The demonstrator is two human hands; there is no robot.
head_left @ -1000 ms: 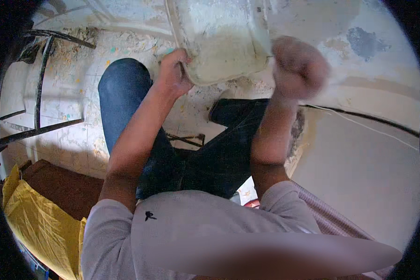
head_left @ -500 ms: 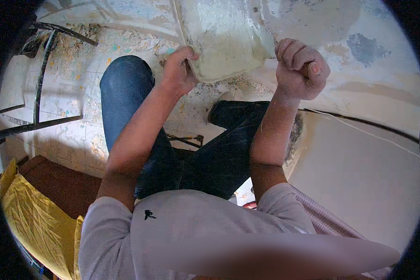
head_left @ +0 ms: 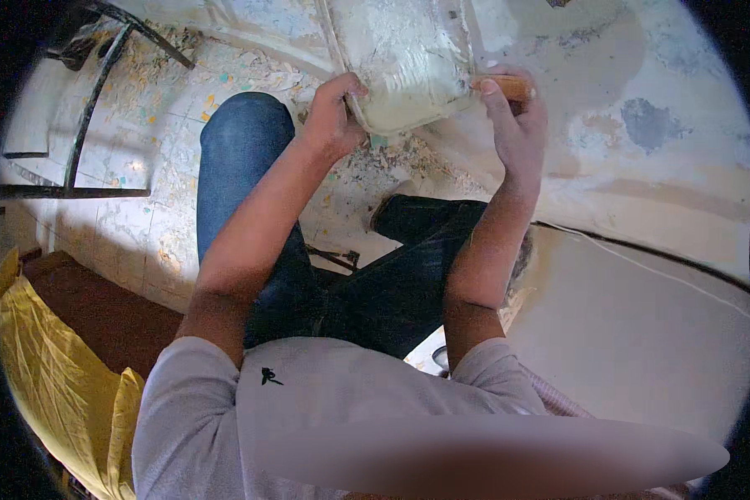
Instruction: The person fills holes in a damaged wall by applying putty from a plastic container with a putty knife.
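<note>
My left hand [head_left: 337, 117] grips the near left edge of a pale, see-through tray-like container [head_left: 408, 115], thumb on top and fingers curled beneath. Streaks of whitish, wet-looking material [head_left: 408, 62] show inside it. My right hand [head_left: 515, 117] is closed around an orange-brown, wooden-looking tool handle [head_left: 508, 87] at the container's right edge. The handle lies roughly level, pointing toward the container. Whatever is fixed to its far end cannot be made out.
A black metal frame [head_left: 79, 125] stands at the left. Flaked debris [head_left: 375, 171] litters the floor between my legs and the patchy wall [head_left: 596, 125]. Yellow cloth [head_left: 50, 358] and a brown surface [head_left: 100, 304] lie lower left. A pale cable [head_left: 642, 265] crosses the grey panel at right.
My right hand has turned over and moved slightly left and in toward the container, bringing the wooden handle into sight. My left hand keeps its hold; the whole view has shifted a little.
</note>
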